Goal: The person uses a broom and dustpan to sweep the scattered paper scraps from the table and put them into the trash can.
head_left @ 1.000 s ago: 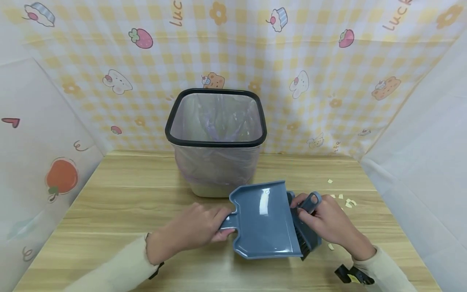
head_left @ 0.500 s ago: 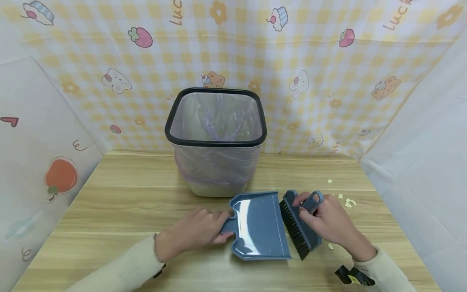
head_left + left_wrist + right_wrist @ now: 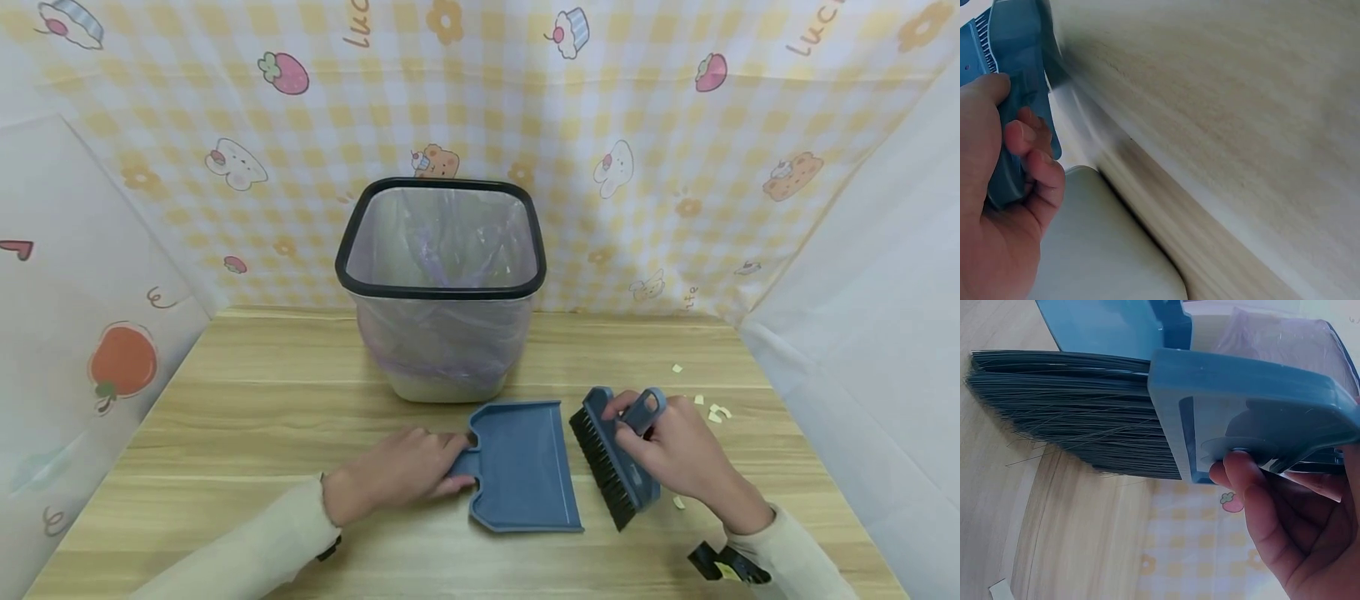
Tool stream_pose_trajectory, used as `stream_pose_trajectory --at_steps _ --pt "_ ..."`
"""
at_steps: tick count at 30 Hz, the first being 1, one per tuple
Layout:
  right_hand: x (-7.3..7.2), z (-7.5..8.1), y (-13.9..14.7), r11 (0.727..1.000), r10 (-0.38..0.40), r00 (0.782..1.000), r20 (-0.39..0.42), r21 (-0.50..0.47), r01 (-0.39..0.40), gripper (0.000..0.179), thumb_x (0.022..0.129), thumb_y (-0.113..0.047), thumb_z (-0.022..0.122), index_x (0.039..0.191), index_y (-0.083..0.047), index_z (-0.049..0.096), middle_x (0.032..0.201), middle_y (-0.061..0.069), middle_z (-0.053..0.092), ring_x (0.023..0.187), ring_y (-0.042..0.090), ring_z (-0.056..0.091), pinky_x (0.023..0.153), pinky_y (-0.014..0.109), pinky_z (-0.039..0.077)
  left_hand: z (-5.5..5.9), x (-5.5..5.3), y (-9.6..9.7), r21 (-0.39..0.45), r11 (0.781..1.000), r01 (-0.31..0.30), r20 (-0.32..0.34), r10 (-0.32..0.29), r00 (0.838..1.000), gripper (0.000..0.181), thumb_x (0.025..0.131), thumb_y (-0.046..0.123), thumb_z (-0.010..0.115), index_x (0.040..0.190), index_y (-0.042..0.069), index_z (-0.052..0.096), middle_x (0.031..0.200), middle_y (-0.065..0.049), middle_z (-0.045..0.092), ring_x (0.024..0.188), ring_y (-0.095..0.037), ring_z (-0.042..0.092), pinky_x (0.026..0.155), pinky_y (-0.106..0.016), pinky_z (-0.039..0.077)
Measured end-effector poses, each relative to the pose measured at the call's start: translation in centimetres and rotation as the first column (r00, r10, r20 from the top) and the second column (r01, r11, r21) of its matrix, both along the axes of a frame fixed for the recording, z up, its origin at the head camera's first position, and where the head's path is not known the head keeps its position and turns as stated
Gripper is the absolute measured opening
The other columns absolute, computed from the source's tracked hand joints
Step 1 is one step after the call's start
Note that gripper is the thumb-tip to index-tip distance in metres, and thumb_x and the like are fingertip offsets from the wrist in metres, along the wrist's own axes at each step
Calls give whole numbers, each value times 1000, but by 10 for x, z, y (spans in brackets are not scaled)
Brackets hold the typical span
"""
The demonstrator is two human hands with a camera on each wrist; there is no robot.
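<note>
My left hand [image 3: 408,467] grips the short handle of a blue dustpan [image 3: 525,467], which lies low over the table with its straight lip facing right. In the left wrist view, fingers curl round the dustpan handle [image 3: 1007,178]. My right hand [image 3: 678,442] holds a blue hand brush [image 3: 618,454] by its looped handle, dark bristles [image 3: 1072,412] pointing left and down. A narrow gap separates the bristles from the dustpan's lip. Small pale scraps [image 3: 716,413] lie on the table beyond and beside the right hand, with one scrap [image 3: 1001,590] also showing in the right wrist view.
A bin [image 3: 442,342] with a black rim and a translucent liner stands behind the dustpan, at the back middle of the wooden table [image 3: 262,375]. A checked yellow cloth [image 3: 480,100] hangs behind it, and white sheets border both sides.
The dustpan has moved left and flattened down toward the table, away from the brush. It overlapped the bristles before; now a gap shows. The right hand and brush have hardly moved.
</note>
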State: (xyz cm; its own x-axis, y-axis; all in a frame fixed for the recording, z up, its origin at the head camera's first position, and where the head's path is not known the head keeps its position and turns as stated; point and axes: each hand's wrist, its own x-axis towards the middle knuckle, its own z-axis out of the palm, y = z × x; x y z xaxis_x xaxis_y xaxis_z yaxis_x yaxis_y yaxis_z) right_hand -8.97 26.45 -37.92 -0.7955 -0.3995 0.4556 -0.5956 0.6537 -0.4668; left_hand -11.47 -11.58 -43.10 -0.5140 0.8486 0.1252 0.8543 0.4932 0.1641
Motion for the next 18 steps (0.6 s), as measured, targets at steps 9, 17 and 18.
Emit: stream_pose_trajectory --at_steps 9,17,18 --pt "0 1 0 1000 -12 999 34 4 12 28 89 6 69 104 -15 81 55 -31 37 46 -15 21 39 15 25 -4 -5 -1 -21 1000 14 6 -14 1000 40 114 42 62 121 2 68 102 -6 78 74 -10 70 64 -30 59" --pt "-1 2 2 1000 -9 998 65 24 7 27 92 5 70 108 -15 81 56 -32 38 48 -15 21 42 16 27 -3 -9 1 -71 997 33 -15 -34 999 35 113 38 65 117 4 69 95 -4 77 69 -7 66 63 -27 58" --pt "-1 2 2 1000 -5 998 65 27 3 27 92 4 71 108 -15 81 57 -32 39 49 -15 21 42 16 28 -3 -9 1 -76 997 33 -12 -34 999 35 113 39 65 116 4 69 94 -4 76 68 -7 65 62 -27 57"
